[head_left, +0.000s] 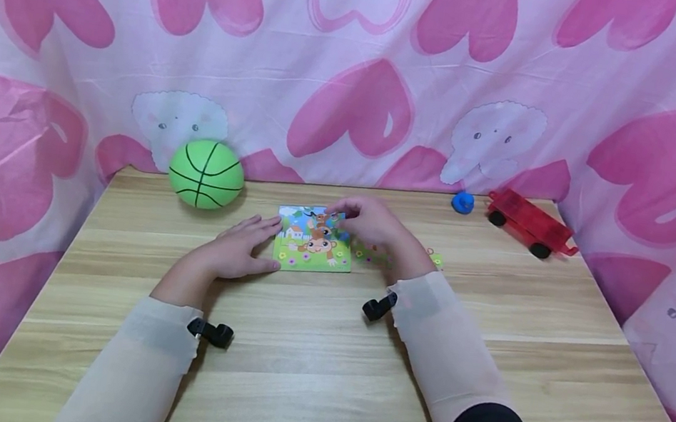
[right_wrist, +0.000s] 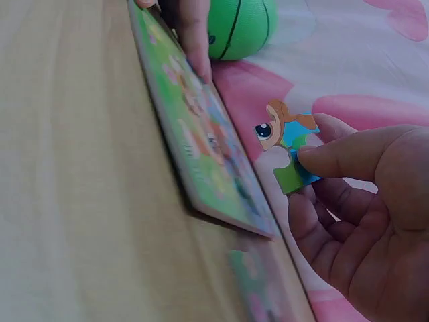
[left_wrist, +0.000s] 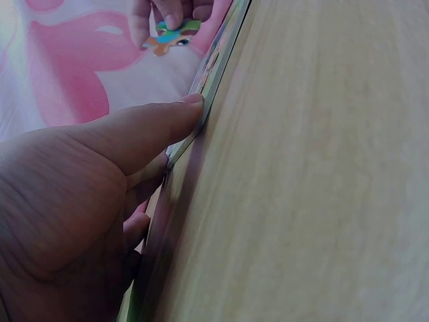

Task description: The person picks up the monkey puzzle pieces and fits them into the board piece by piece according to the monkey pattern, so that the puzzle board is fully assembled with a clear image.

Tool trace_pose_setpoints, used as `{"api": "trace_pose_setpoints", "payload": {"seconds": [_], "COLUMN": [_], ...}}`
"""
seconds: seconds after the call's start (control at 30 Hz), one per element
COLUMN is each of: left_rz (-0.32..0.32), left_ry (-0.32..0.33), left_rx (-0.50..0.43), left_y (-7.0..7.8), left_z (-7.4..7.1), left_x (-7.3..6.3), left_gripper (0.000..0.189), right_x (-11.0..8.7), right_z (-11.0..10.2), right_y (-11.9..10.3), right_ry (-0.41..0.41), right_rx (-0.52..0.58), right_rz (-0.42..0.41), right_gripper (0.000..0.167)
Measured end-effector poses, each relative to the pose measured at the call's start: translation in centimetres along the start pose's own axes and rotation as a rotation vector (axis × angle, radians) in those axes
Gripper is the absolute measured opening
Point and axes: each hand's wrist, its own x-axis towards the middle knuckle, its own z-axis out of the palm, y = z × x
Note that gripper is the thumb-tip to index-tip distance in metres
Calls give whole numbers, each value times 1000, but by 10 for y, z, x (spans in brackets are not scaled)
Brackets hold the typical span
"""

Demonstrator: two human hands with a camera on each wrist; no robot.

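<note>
A square picture puzzle board (head_left: 299,259) with a cartoon monkey on a green and blue scene lies flat on the wooden table. At its left side is my left hand (head_left: 238,247), fingertips on the left edge and straight thumb touching the lower left corner. Over the upper right corner, my right hand (head_left: 371,223) pinches a puzzle piece (right_wrist: 289,137) between thumb and fingers. That piece shows an eye, brown, blue and green parts, and it is held up off the board. Loose puzzle pieces (head_left: 371,253) lie right of the board, partly hidden under the right forearm.
A green ball (head_left: 205,174) sits at the back left of the table (head_left: 289,377). Toward the back right are a small blue object (head_left: 462,202) and a red toy wagon (head_left: 531,224) with black wheels. A pink heart-patterned cloth (head_left: 352,112) hangs behind.
</note>
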Motion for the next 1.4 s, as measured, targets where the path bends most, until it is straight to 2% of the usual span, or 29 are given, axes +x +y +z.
{"api": "trace_pose_setpoints", "payload": {"seconds": [0.23,0.53,0.8,1.4], "left_rz": [-4,-9,-3,-4], "left_ry": [-2,-1,-4,0], "left_rx": [-4,-3,-4,-1], "left_y": [1,2,3,1], "left_z": [-2,-1,-1,0], "left_x": [0,1,0,0], "left_gripper": [92,91,91,92], "right_x": [4,1,2,1], "right_z": [12,14,13,13], "right_y": [7,8,9,8], "right_ry": [0,18,-6,-58], "right_rx": [-42,-90,-154,-276], "right_rz": [-104,-84,-59,-109], "right_gripper": [27,25,27,24]}}
